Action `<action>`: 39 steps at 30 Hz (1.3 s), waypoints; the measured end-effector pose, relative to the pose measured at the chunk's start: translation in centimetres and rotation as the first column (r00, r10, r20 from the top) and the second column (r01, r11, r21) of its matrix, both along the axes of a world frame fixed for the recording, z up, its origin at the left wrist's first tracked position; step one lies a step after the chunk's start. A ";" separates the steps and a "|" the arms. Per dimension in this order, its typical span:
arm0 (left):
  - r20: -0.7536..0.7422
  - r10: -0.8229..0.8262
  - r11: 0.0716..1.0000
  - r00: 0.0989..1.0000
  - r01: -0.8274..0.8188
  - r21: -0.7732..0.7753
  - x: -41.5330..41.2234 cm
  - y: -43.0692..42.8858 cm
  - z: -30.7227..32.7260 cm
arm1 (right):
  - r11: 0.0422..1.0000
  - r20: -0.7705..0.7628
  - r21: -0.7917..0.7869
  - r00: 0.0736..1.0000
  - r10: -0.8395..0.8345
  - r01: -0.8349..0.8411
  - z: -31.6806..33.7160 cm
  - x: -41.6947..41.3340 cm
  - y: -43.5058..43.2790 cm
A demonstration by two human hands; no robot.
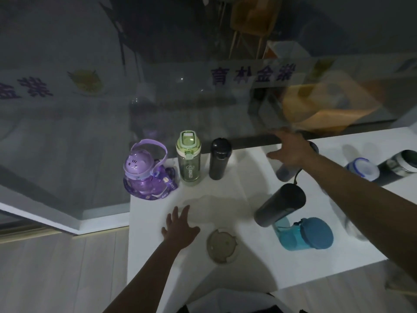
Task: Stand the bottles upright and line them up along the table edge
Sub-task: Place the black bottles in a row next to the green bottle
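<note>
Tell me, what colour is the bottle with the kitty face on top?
The kitty bottle is purple, seen best in the head view.

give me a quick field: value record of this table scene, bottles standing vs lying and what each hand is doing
standing in row: purple cat-lid bottle; green clear bottle; black slim flask
lying: dark grey flask; blue plastic bottle; white-and-blue bottle
left hand: open, flat on white table
right hand: open, over a dark bottle; contact unclear
other: round beige lid

Purple bottle (pixel 144 170), green bottle (pixel 189 158), white table (pixel 225 190)
</note>
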State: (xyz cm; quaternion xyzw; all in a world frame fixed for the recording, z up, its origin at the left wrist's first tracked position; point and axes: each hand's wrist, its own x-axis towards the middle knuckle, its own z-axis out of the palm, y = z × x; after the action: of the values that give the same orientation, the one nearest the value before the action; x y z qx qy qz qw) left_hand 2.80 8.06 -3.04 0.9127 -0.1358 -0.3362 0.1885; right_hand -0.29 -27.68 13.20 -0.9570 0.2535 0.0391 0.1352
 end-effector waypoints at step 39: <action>0.241 0.205 0.968 0.949 -0.233 0.091 -10.7 0.9 -1.7 | 0.843 0.067 0.233 0.873 0.483 -0.485 -3.1 5.9 -1.9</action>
State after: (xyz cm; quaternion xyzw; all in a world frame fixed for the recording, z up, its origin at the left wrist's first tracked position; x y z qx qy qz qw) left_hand -7.85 8.97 -4.76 0.9643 -0.0343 -0.2130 0.1535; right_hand 5.63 -29.60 10.11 -0.9662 -0.0032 0.0999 0.2375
